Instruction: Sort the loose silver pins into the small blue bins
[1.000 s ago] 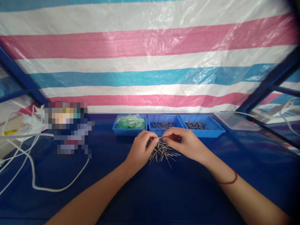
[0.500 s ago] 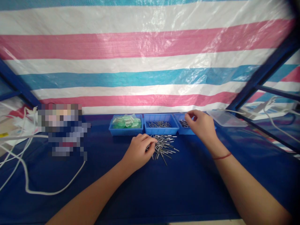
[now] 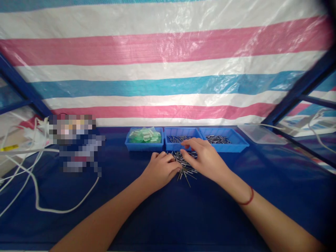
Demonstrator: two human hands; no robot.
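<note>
A loose pile of thin metal pins that look like blind rivets (image 3: pixel 187 172) lies on the blue table, in front of three blue bins. My left hand (image 3: pixel 161 171) rests at the pile's left edge, its fingers curled and thumb close to the index finger; whatever they pinch is hidden. Over the pile's right side is my right hand (image 3: pixel 206 159), palm down, with thumb and fingers apart and nothing visible between them. More rivets lie in the middle bin (image 3: pixel 194 131) and the right bin (image 3: pixel 237 140). Green and clear plastic packets (image 3: pixel 145 135) fill the left bin (image 3: pixel 130 146).
White cables (image 3: pixel 36 189) run across the table's left side beside a pixelated patch (image 3: pixel 78 147). A clear plastic lid (image 3: pixel 261 134) lies at the back right. Blue frame posts (image 3: pixel 291 91) flank a striped plastic sheet (image 3: pixel 162 84) behind the bins.
My right hand has moved from the right bin left and down to the rivet pile, and its fingers have spread. My left hand stays at the pile. The view has shifted slightly.
</note>
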